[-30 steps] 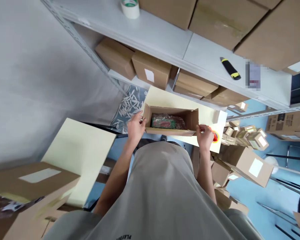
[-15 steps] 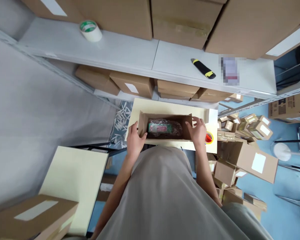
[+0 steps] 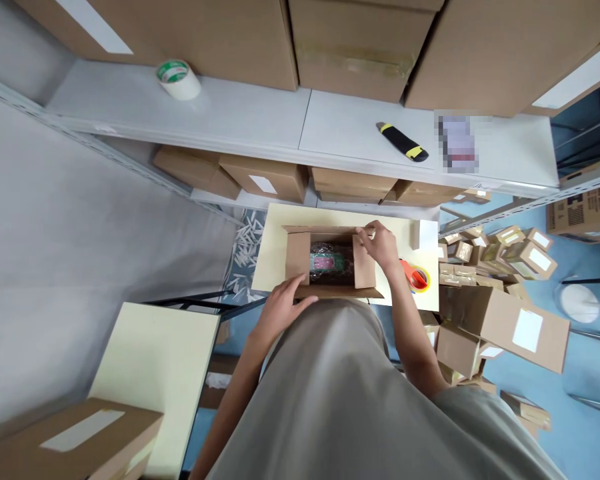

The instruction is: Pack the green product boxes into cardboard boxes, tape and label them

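A small cardboard box (image 3: 300, 257) lies on a pale yellow table (image 3: 275, 250) in front of me. Its two end flaps are folded inward over a wrapped item with a pink and green label (image 3: 329, 262). My left hand (image 3: 280, 308) grips the near long flap at the box's front left corner. My right hand (image 3: 377, 243) pinches the far long flap at the box's right end, above the folded end flap. A red and yellow tape dispenser (image 3: 415, 277) sits on the table just right of my right wrist.
A grey shelf (image 3: 290, 127) above holds a tape roll (image 3: 179, 79), a black and yellow utility knife (image 3: 403, 141) and large cartons. Several small labelled boxes (image 3: 500, 313) are piled on the blue floor at right. A second yellow table (image 3: 155, 373) stands at lower left with a box (image 3: 75, 443).
The two end flaps have been folded inward over the wrapped item. My right hand moved up to the far flap, and my left hand slid down to the near flap.
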`<act>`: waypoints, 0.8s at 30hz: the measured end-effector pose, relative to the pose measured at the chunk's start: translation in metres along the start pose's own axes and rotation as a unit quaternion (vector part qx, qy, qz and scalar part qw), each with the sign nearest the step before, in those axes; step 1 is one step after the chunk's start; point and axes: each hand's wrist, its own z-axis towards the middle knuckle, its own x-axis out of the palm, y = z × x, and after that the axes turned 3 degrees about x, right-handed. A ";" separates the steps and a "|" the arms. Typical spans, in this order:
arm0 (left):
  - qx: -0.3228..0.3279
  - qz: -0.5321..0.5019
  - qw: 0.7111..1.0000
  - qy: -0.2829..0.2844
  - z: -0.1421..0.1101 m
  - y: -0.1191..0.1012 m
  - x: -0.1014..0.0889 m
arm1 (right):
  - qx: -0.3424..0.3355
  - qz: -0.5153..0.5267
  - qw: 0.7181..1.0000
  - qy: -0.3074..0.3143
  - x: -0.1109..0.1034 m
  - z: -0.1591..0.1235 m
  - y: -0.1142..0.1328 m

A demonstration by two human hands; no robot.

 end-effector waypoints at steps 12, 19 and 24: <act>-0.034 0.084 0.982 -0.166 0.062 0.021 0.019 | -0.081 0.037 0.991 0.097 0.010 -0.059 -0.076; -0.047 0.040 0.992 -0.106 0.069 0.038 0.024 | 0.219 -0.134 0.966 -0.046 0.003 -0.089 -0.149; -0.048 0.022 0.991 -0.120 0.070 0.035 0.028 | 0.281 -0.093 0.955 -0.028 0.018 -0.100 -0.179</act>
